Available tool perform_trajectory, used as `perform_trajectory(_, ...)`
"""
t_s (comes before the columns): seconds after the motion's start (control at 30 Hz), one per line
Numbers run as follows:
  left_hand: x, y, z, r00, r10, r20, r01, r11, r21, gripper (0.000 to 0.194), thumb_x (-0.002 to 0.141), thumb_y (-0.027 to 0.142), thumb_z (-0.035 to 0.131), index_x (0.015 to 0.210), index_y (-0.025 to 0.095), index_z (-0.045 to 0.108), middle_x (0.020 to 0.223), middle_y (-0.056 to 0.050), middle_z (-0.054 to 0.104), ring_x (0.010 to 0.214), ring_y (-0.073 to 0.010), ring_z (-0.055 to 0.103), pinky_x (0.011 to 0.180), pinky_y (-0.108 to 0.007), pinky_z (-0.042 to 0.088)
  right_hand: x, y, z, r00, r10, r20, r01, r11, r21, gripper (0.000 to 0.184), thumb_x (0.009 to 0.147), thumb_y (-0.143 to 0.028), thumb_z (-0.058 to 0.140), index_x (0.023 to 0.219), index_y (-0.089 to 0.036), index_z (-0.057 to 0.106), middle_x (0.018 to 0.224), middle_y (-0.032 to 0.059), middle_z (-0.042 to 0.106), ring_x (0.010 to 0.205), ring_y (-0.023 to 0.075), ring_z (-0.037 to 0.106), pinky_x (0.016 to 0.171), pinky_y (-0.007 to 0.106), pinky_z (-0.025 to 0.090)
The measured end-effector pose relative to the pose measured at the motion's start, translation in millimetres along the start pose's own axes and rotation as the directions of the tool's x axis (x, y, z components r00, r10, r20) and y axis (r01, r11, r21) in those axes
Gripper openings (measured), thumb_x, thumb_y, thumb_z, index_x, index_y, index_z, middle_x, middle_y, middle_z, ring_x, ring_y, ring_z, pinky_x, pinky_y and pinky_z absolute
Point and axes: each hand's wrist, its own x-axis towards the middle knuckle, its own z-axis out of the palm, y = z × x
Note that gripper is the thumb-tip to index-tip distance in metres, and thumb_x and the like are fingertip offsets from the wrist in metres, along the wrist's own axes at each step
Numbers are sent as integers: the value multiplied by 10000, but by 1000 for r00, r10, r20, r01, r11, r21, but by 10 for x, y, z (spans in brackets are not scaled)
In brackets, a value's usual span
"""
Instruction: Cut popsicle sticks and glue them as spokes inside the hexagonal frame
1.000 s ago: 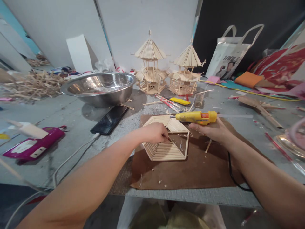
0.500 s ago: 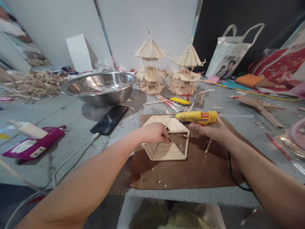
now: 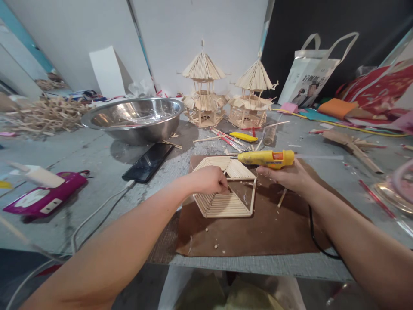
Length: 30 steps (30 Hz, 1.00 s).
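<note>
A hexagonal panel of thin wooden sticks (image 3: 226, 207) lies on a brown mat (image 3: 258, 237); its right-hand section is an open frame. My left hand (image 3: 211, 180) is closed over the panel's middle, fingers bent down at the inner sticks. What its fingertips pinch, if anything, is hidden. In my right hand (image 3: 292, 176) is a yellow hot glue gun (image 3: 267, 159), nozzle pointing left above the panel's far edge. A clear glue stick (image 3: 319, 157) protrudes from its back. One loose stick (image 3: 282, 198) lies on the mat below my right hand.
Two stick pagodas (image 3: 204, 103) stand at the back. A steel bowl (image 3: 155, 125) and a phone (image 3: 148, 162) on a cable are at left, near a purple power strip (image 3: 64, 196). A yellow cutter (image 3: 243, 137) lies beyond the mat; a white bag (image 3: 309, 77) stands back right.
My hands, the glue gun and the panel hold the same positions. A person partly seen at the far upper left half a second ago is out of view now.
</note>
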Motion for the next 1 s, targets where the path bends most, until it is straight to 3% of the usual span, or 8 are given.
perform_trajectory(0.7, -9, 14, -5, 1000, 10, -6, -10, 999, 30, 199, 647, 297, 516, 740, 192, 656, 650, 20, 629, 534, -70, 455, 513, -177, 289, 3, 58, 3, 997, -67, 23, 66, 998, 20, 299, 615, -394, 586, 859, -223, 614, 616, -8, 606, 605, 165, 574, 428, 235, 437)
perform_trajectory(1.0, -2, 27, -11, 1000, 0, 3, 0, 999, 40, 216, 647, 300, 507, 744, 181, 657, 629, 10, 620, 526, -79, 448, 509, -191, 282, 9, 85, 14, 1000, -16, 19, 15, 999, 32, 319, 602, -396, 598, 870, -225, 615, 740, 4, 635, 658, 177, 585, 511, 268, 475)
